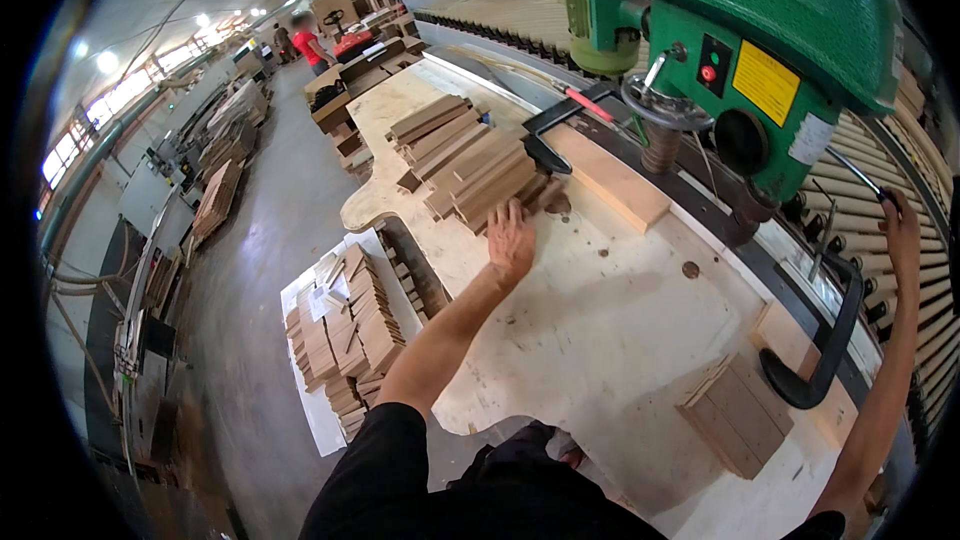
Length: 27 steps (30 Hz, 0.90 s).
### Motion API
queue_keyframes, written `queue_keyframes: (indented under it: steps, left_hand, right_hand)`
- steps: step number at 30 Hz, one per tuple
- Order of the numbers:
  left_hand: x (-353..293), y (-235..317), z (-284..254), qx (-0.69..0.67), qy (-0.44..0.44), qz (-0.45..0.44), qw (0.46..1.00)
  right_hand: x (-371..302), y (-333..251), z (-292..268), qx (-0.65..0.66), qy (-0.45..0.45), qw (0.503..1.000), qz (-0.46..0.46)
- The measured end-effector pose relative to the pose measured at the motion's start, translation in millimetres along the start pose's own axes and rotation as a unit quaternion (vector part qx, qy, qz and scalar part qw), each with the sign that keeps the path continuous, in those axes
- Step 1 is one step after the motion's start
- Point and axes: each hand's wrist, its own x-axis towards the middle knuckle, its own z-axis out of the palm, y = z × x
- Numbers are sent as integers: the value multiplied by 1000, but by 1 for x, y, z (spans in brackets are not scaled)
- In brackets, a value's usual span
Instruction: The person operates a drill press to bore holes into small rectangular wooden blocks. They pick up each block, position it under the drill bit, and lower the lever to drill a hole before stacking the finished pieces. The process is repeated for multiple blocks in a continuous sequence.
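Observation:
My left hand (512,242) reaches to the near end of a stack of brown wooden blocks (490,175), its fingers curled onto a slightly blurred wooden block (544,196) at the stack's right side. Out to the right, my right hand (901,227) is closed around the end of the metal feed lever (853,172) of a green drill press (730,50). The press's lower spindle end (748,215) hangs over the back edge of the pale plywood work table (600,340); no block lies directly under it.
Black clamps (830,340) hold light wooden fence pieces (610,178) along the table's back edge. Several joined blocks (735,415) lie at the near right. A lower pallet of blocks (350,330) stands left, a roller conveyor (900,280) right. A person in red (311,48) is far off.

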Motion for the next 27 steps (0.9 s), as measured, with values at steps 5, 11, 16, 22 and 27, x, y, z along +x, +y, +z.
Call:
queue_keyframes:
  steps: [5, 11, 16, 22, 27]
  left_hand:
    - [-16, 38, -24, -296, -72, -12, 952]
    - [-21, 89, -52, -397, -81, 155, 901]
    - [29, 143, -54, -452, -59, 238, 858]
    - [77, 196, -3, -431, -53, 255, 864]
    - [78, 210, 29, -425, -33, 256, 868]
  right_hand:
    - [-3, 5, -3, 57, 20, 997, -46]
    - [-19, -53, -24, 168, -58, 983, -50]
    - [-32, -73, -42, 92, -67, 993, -11]
    - [-31, -66, -39, 100, -60, 993, 7]
    - [-35, -71, -37, 128, -33, 991, -12]
